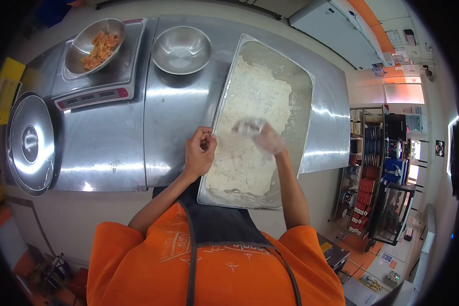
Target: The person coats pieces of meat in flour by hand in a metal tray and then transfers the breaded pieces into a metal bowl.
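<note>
A large rectangular metal tray (pixel 311 102) holds a broad layer of pale, flour-like powder (pixel 255 94). At its left edge, my left hand (pixel 200 153) has its fingers curled, with the fingertips at the rim. Over the middle of the powder is my right hand (pixel 268 138), whitened and smeared by motion. Something greyish and blurred shows at its fingers; whether that is a held thing or just the coated fingers, I cannot make out.
An empty steel bowl (pixel 182 51) stands left of the tray. Farther left, a bowl (pixel 71 56) of orange-brown pieces (pixel 101 50) rests on a digital scale (pixel 94 97). A round metal lid (pixel 30 144) lies at the left end of the steel table (pixel 104 137). Shelving (pixel 367 168) stands to the right.
</note>
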### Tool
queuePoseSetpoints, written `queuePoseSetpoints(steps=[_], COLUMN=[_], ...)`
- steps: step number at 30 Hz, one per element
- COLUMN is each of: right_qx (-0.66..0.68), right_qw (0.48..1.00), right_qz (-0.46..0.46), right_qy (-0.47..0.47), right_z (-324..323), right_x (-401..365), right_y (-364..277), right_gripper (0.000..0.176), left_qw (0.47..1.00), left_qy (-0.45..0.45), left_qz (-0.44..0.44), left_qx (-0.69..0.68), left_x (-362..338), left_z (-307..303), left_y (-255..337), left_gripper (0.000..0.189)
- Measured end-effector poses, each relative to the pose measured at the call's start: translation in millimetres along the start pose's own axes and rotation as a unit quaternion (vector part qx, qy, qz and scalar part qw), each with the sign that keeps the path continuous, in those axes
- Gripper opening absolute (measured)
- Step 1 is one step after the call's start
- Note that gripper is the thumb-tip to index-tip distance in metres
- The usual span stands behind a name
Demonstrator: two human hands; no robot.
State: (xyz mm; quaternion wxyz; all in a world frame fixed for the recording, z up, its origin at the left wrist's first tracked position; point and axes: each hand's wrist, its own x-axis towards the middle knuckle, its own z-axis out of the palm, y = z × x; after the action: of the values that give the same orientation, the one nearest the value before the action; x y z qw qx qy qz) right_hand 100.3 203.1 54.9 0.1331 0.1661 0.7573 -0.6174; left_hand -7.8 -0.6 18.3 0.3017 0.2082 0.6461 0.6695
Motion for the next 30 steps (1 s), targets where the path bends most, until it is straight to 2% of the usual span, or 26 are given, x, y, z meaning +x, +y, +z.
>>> queuePoseSetpoints(steps=[2,3,5,7,9,11,13,14,16,17,19,21,22,24,25,27,28,30], right_qx=[-0.178,-0.176,-0.264,-0.244,-0.186,-0.049,-0.005,-0.002,0.068,0.075,-0.03,0.083,0.089,0.246,0.249,0.127,0.127,-0.091], right_qw=[0.963,0.963,0.932,0.951,0.977,0.997,0.987,0.987,0.928,0.927,0.95,0.965,0.964,0.938,0.938,0.966,0.967,0.979], right_qz=[0.037,0.037,-0.057,-0.021,0.109,-0.031,0.149,0.151,0.35,0.35,0.293,0.249,0.247,0.22,0.217,0.124,0.122,0.11], right_qy=[0.198,0.2,0.242,0.191,0.002,-0.055,0.058,0.062,0.106,0.114,0.101,0.021,0.028,0.107,0.109,0.187,0.185,0.145], right_z=[-3,15,63,97,84,60,38,30,25,35,63,72,87,116,119,119,109,77], right_x=[31,37,43,25,1,-33,-54,-61,-72,-71,-56,-40,-31,-9,-5,5,7,-2], right_y=[29,45,83,137,66,44,23,27,41,50,62,14,37,96,95,81,72,40], right_gripper=[0.032,0.032,0.04,0.045,0.045,0.045,0.045,0.045,0.05,0.05,0.06,0.069,0.069,0.064,0.064,0.058,0.058,0.053], left_qw=[1.0,1.0,1.0,1.0,1.0,1.0,1.0,1.0,1.0,1.0,1.0,1.0,1.0,1.0,1.0,1.0,1.0,1.0], left_qy=[0.0,0.002,0.002,0.003,0.005,0.0,-0.002,-0.007,0.005,-0.006,0.0,-0.003,0.006,-0.002,0.0,-0.004,-0.005,-0.003], left_qz=[-0.003,-0.001,0.006,0.015,0.005,-0.008,0.0,-0.001,0.0,0.001,0.003,0.003,0.002,0.006,0.008,0.006,0.001,0.002], left_qx=[0.0,-0.004,-0.007,0.007,0.001,-0.005,-0.007,-0.007,-0.02,-0.018,-0.013,-0.006,0.0,0.002,0.0,-0.002,-0.006,-0.004], left_x=[-1,-1,2,1,0,1,1,1,0,-1,0,0,0,0,1,1,0,0], left_z=[0,1,0,-1,-1,-1,-1,0,2,1,2,2,2,3,2,1,1,0], left_y=[1,0,-1,-3,2,3,0,-2,-4,-4,-2,-3,-4,-10,-11,-9,-9,-7], left_gripper=[0.007,0.007,0.007,0.007,0.007,0.007,0.006,0.006,0.006,0.006,0.006,0.006,0.007,0.007,0.008,0.008,0.009,0.009])
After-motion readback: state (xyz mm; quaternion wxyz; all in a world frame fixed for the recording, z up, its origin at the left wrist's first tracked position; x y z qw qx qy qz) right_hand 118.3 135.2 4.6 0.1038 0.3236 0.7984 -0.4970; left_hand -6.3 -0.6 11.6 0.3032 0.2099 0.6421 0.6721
